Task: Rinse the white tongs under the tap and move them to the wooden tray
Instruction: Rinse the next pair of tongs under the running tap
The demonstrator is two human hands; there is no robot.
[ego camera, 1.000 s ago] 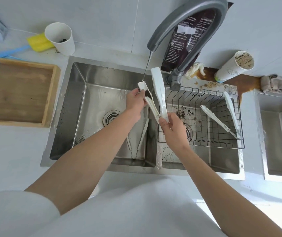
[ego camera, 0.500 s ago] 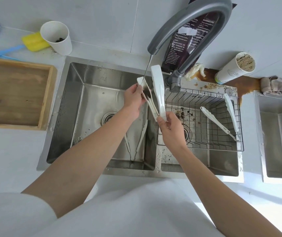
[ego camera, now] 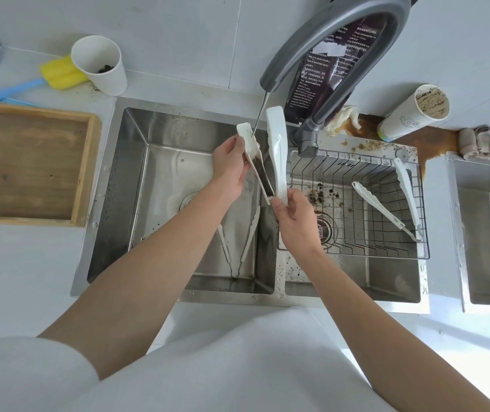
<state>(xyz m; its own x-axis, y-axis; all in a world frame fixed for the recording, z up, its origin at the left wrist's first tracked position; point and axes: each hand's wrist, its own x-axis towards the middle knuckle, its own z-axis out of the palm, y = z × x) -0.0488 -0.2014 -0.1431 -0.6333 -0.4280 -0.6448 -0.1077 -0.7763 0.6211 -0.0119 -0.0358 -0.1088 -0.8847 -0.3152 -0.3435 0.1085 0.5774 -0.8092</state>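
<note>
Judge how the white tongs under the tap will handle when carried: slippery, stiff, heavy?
Probably slippery: the white tongs sit in the running water. Likely springy, not floppy: the left hand holds one blade apart while the right hand pinches the hinge end. Probably light: both blades look thin.

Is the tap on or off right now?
On. A thin stream falls from the tap onto the white tongs, held in the left hand and right hand.
</note>
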